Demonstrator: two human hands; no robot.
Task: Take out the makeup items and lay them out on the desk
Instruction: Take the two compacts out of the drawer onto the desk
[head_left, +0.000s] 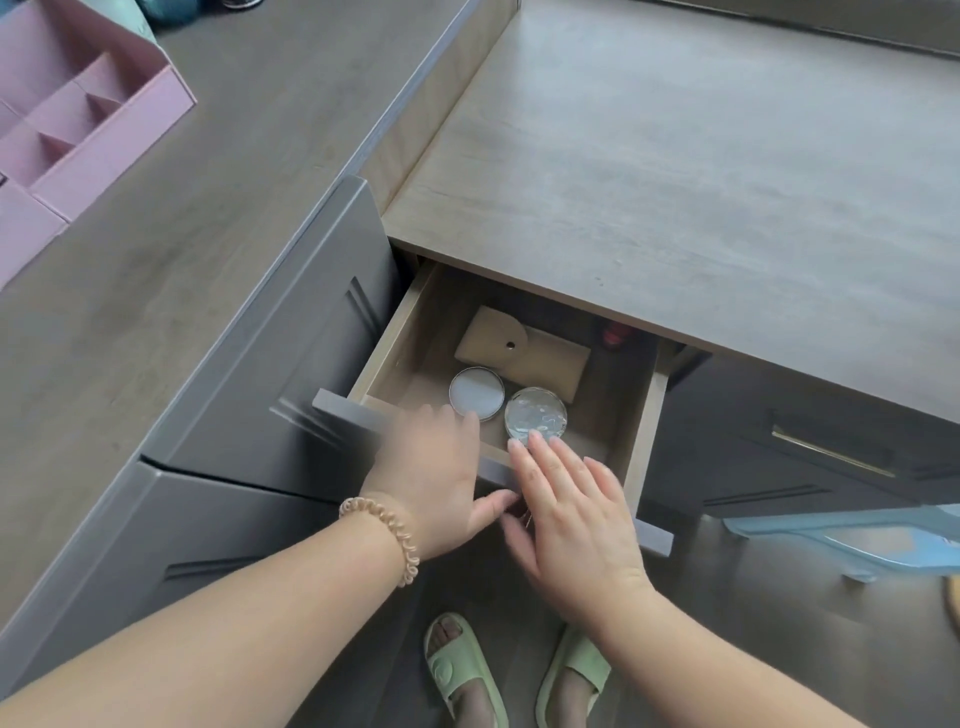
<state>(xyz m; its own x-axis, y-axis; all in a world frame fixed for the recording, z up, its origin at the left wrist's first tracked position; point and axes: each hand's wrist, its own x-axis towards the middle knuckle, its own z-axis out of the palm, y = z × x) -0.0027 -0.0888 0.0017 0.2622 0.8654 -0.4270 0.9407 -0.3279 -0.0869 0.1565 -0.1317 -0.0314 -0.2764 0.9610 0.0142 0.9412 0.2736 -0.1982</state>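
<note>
Open drawer (644, 410). Near its front, side by side: white-lidded compact (475, 392), clear-lidded compact (535, 413). My left hand (436, 467) and right hand (566, 509): fingers straight, gripping nothing. I judge it best to pinch each rim and lift level.

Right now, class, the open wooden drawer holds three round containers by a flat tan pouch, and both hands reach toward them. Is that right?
No: the head view shows two round containers, not three, a white-lidded round tin and a clear-topped silver case. They lie in the open wooden drawer by the flat tan pouch, left hand and right hand reaching toward them.
</note>
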